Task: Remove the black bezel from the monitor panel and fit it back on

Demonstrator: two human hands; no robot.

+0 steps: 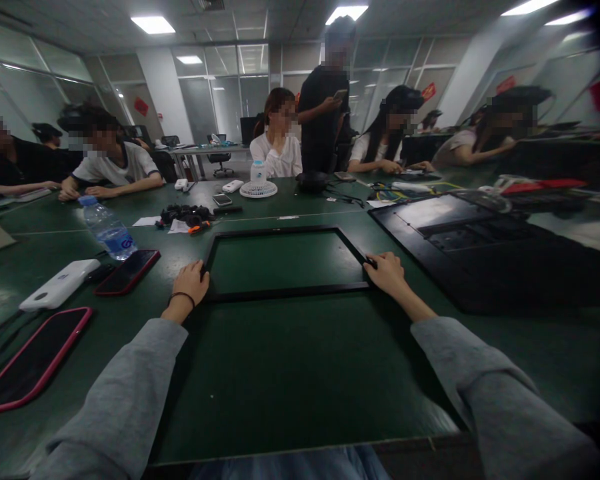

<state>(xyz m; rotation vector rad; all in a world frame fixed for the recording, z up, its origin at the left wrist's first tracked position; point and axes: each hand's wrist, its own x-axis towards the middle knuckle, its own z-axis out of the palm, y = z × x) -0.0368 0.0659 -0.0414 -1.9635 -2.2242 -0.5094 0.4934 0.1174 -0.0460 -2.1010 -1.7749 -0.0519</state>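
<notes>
- Grey sleeves (pixel 130 393) stretch over the green surface (pixel 290 373).
- Left hand (pixel 190 280) and right hand (pixel 387 270) each clasp a near corner of the black frame (pixel 285 291).
- The frame lies flat and empty, not lifted, just beside a black panel (pixel 460 233).

Tally on the green table (pixel 300 373)

Two hands: one left hand (pixel 193 281) and one right hand (pixel 387 272). One black frame (pixel 285 292). Three phones: a red-cased phone (pixel 128 271), a pink-cased phone (pixel 33 360) and a small dark phone (pixel 222 199). One water bottle (pixel 106 229), one white power bank (pixel 60 284), one small white fan (pixel 259 182), one large black panel (pixel 480 250). At least seven other people (pixel 107 163) round the far side.
</notes>
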